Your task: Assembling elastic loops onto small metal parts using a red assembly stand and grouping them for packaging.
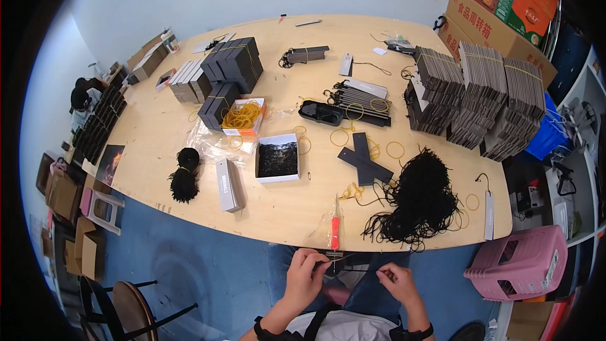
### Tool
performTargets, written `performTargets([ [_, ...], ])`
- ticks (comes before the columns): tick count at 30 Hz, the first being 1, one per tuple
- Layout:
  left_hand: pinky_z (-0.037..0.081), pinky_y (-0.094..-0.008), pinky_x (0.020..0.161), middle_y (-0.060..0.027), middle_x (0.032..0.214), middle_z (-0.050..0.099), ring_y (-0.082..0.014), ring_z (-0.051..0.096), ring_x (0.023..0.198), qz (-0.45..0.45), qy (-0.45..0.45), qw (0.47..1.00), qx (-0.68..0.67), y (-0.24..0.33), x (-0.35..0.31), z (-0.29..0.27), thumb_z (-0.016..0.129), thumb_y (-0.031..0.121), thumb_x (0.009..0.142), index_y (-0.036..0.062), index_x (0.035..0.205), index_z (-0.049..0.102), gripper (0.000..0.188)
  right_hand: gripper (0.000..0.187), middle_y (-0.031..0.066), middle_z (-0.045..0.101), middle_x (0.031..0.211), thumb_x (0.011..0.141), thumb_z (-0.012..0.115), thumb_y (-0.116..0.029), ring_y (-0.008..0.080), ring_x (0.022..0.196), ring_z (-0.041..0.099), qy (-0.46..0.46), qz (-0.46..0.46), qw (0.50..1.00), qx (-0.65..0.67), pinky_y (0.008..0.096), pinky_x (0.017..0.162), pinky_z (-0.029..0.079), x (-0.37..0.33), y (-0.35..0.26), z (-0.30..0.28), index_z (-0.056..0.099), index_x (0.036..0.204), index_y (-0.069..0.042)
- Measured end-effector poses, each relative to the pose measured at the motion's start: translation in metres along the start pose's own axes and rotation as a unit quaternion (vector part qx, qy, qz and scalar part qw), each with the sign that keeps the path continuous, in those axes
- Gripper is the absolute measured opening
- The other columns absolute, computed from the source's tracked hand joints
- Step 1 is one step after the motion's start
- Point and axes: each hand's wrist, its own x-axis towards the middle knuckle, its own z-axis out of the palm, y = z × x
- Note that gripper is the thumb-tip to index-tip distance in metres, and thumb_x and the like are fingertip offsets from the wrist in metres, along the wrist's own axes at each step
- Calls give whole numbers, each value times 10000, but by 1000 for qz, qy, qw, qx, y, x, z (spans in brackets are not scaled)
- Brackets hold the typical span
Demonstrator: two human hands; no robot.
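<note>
Just below the table's near edge, my left hand (305, 276) is closed, thumb and fingers pinching a thin tag-like piece (338, 256) seen nearly edge-on. A dark thin line, like a cord, stretches from it toward my right hand (398, 282). The fingers of that hand are pinched together, and whatever is in them is too small to make out. On the table edge above my hands lies a red-handled tool (335, 232) on clear plastic. A big heap of black cords (420, 199) spreads to its right, beside two crossed dark tags (365, 163).
Tall banded stacks of tags (485, 88) stand at the right. An open white box (278, 173), a box of yellow rubber bands (246, 117), dark boxes (235, 66) and a black cord bundle (185, 175) sit left of centre. A pink plastic stool (521, 265) is at the right, a chair (129, 309) at lower left.
</note>
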Motion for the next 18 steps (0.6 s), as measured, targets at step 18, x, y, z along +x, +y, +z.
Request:
performTargets([
  [18,470,-339,748,-78,888,599,-267,575,861,48,7,999,6,-1,6,-3,710,-17,754,61,920,671,188,121,60,632,678,834,705,-102,92,573,564,-17,14,1000,-1,243,547,453,0,4,3,637,864,-7],
])
